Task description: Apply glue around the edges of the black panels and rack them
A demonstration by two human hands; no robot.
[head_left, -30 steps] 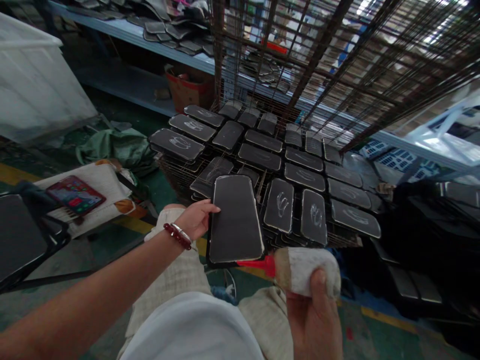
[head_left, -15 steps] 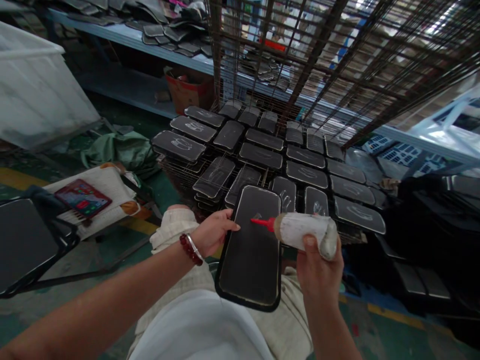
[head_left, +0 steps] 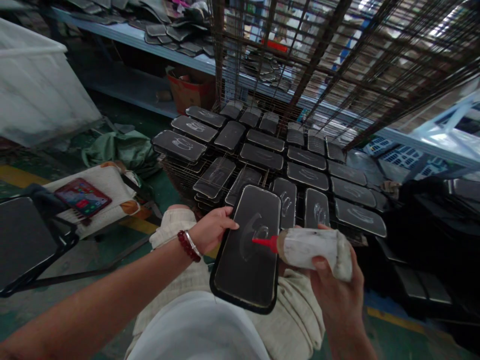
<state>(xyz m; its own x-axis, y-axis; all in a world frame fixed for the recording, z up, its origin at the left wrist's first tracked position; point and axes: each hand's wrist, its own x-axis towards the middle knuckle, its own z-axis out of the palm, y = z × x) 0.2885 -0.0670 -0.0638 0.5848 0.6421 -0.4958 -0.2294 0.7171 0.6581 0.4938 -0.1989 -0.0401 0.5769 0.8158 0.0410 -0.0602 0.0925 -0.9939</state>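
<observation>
A black rectangular pad (head_left: 245, 275) with rounded corners and a pale edge line is tilted over my lap. My left hand (head_left: 215, 229) grips its left edge, thumb on top and the other fingers partly hidden beneath. In my right hand (head_left: 333, 282) is a white squeeze bottle (head_left: 313, 250), lying nearly level. Its red nozzle (head_left: 265, 242) points left, with the tip at the pad's surface. Curved, shiny glue-like streaks (head_left: 259, 232) mark the pad around the tip.
Ahead, a wire rack (head_left: 234, 165) bears many similar black pads (head_left: 307, 176), several with streaks. A wire mesh panel (head_left: 315, 60) leans above it. To the left are a phone (head_left: 83, 195) on a stool (head_left: 108, 185) and a white bin (head_left: 41, 90). Behind stands a cardboard box (head_left: 191, 90).
My right hand and the bottle have moved right and slightly down. Curved streaks now show on the pad where there was only a small mark. The pad's lower end has shifted slightly left.
</observation>
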